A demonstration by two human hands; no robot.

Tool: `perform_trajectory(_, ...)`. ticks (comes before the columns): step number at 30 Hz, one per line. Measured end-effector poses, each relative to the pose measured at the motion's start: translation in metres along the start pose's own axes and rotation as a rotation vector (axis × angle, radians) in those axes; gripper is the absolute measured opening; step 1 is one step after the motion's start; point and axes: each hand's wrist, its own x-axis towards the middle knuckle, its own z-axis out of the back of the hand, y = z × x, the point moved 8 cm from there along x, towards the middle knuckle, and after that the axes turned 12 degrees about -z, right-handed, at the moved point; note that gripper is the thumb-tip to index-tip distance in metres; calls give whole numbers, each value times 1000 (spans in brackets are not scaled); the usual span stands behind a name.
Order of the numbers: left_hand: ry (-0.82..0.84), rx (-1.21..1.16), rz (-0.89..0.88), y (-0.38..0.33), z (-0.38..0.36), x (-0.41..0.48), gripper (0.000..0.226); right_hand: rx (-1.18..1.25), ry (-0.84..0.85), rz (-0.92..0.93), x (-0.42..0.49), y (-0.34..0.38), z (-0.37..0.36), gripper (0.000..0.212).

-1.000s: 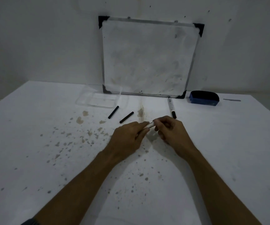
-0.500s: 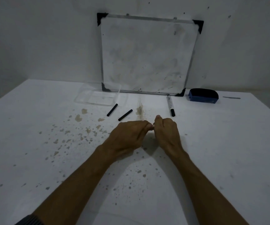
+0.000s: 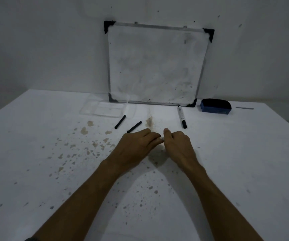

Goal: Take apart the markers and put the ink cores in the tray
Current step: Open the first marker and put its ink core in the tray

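The left hand and right hand meet knuckle to knuckle above the table, both clenched on a marker of which only a pale sliver shows between them. Two black ink cores lie near the clear tray. Another marker lies below the whiteboard.

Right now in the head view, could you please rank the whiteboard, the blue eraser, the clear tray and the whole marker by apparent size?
1. whiteboard, clearly largest.
2. clear tray.
3. blue eraser.
4. whole marker, long but thinnest.
The tray's transparent edges are faint, so its lead over the eraser is less certain.
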Motion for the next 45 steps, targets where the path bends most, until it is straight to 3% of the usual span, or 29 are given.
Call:
perform_trajectory(2,-25,-45,11,0,0,2,19,63,-10,-71,0,-2,0,51)
perform_trajectory(3,-42,-123,56,3,3,4,18,109,-30,-22,-4,3,2,50)
perform_trajectory(5,-41,-378,207,17,-3,1,34,143,-128,295,-18,25,13,51)
perform_trajectory(8,73,-716,474,31,-23,-15,29,50,-138,667,-38,43,17,54)
perform_trajectory(10,54,-702,481,32,-20,-19,27,26,-77,604,-34,40,11,64)
perform_trajectory(13,0,-502,359,30,-6,-16,30,47,39,252,-18,23,-3,84)
perform_trajectory(17,-51,-176,174,15,7,-8,36,26,29,29,-1,7,-7,65)
perform_trajectory(20,-103,-72,75,4,11,0,30,94,-11,145,-7,16,1,53)
perform_trajectory(22,-90,-323,170,12,6,1,23,-11,-57,373,-19,28,9,44)
perform_trajectory(24,34,-715,416,24,-11,-8,19,-68,-80,557,-31,37,16,44)
perform_trajectory(26,156,-859,551,25,-21,-17,37,-51,-89,701,-38,39,17,44)
perform_trajectory(28,173,-859,577,31,-19,-22,43,85,-16,597,-33,41,14,50)
perform_trajectory(30,98,-701,519,39,-5,-20,33,164,114,386,-24,36,4,53)
perform_trajectory(33,19,-220,264,35,15,-16,25,114,236,246,-27,24,-10,45)
perform_trajectory(37,-71,-19,37,16,25,-9,30,151,333,122,-26,19,-13,52)
perform_trajectory(40,-8,-63,87,22,18,-10,31,84,354,196,-27,26,-9,45)
perform_trajectory(45,151,-317,395,49,-4,-25,40,119,298,195,-25,20,0,31)
